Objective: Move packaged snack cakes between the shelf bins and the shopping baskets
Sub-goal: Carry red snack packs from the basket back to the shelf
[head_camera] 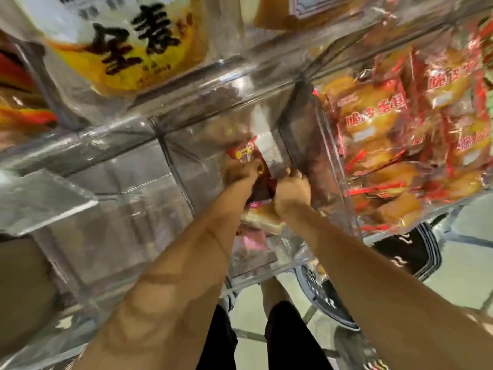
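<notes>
Both my arms reach into a clear acrylic shelf bin (208,145) in the middle of the view. My left hand (241,170) grips a red and yellow snack cake packet (245,152) inside it. My right hand (292,192) is curled on packets (262,190) just right of the left hand; the fingers are hidden behind the knuckles. More wrapped cakes (262,218) lie in the bin below my wrists. A dark shopping basket (328,303) stands on the floor under the bin, partly hidden by my right forearm.
The neighbouring clear bin (333,145) on the right is full of red-wrapped golden cakes (373,116). Above hangs a large yellow bread bag (128,44) with black characters. Another dark basket (410,252) sits on the tiled floor at the right. An acrylic lid (40,198) juts out at left.
</notes>
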